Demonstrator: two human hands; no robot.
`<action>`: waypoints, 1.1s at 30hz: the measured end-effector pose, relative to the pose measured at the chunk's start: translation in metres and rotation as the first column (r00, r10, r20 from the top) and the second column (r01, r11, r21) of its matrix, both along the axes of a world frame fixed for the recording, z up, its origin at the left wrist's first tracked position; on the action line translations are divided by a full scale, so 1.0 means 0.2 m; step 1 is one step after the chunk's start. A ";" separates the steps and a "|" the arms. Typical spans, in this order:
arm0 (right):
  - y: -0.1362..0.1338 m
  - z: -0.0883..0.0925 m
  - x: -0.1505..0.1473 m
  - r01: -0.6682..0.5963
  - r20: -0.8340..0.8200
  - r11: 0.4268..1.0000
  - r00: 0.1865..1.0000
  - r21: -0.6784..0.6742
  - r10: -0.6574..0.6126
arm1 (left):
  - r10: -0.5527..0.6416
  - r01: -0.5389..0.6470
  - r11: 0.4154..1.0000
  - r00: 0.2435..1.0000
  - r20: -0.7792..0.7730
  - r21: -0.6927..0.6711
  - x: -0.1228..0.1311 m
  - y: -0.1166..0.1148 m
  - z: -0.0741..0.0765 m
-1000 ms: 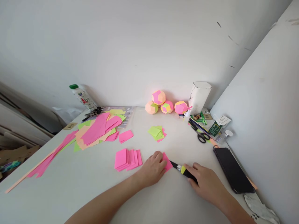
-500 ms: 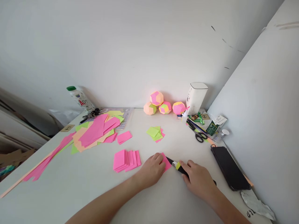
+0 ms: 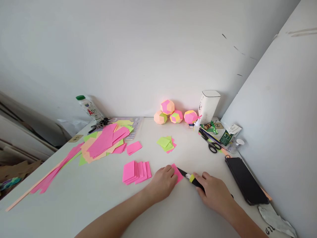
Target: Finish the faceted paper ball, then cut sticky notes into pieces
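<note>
Beneath the curled fingers of my left hand [image 3: 163, 182] a small pink paper piece [image 3: 178, 175] is pressed on the table; part of it is covered by the fingers. My right hand [image 3: 215, 191] grips a black and yellow-green utility knife [image 3: 193, 180], its dark blade pointing left with the tip at the paper's right edge. Left of my left hand stands a fanned stack of pink paper pieces [image 3: 129, 172]. One flat pink paper [image 3: 134, 147] lies behind that stack. Green and pink paper squares [image 3: 166, 143] lie overlapped farther back.
Long paper strips [image 3: 55, 168] and larger coloured sheets [image 3: 102, 143] cover the left side. Folded paper balls [image 3: 167, 107] rest against the wall beside a white container [image 3: 209, 106]. Along the right are scissors [image 3: 214, 147], a jar [image 3: 238, 145] and a phone [image 3: 246, 180]. A bottle [image 3: 90, 109] leans at back left.
The knife has drawn slightly right, away from the pink paper, together with my right hand. My left hand keeps its hold. The whole view has shifted a little.
</note>
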State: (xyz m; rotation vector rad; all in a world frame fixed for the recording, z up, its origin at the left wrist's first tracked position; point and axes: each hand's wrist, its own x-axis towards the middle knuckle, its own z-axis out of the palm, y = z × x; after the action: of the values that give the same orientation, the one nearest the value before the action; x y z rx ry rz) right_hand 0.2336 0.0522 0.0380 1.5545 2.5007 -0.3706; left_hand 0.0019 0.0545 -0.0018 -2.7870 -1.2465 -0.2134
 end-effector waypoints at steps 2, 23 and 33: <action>0.00 0.00 0.00 -0.004 0.000 1.000 1.000 0.009 0.004 | 0.002 -0.002 1.000 1.000 -0.003 -0.010 0.00 0.00 0.00; 0.01 -0.02 -0.06 -0.001 -0.029 0.998 1.000 0.063 0.003 | 0.005 -0.005 1.000 1.000 0.007 -0.020 0.01 -0.01 0.01; 0.02 -0.02 0.12 -0.081 -0.260 0.996 0.963 -0.042 0.067 | 0.107 -0.089 0.992 0.965 0.241 -0.084 -0.01 0.02 0.00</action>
State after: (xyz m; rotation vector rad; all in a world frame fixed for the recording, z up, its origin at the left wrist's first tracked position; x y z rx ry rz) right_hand 0.2577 0.0569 0.0331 1.4714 2.7076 -0.6618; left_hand -0.0009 0.0585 -0.0025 -2.8171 -1.4685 -0.5301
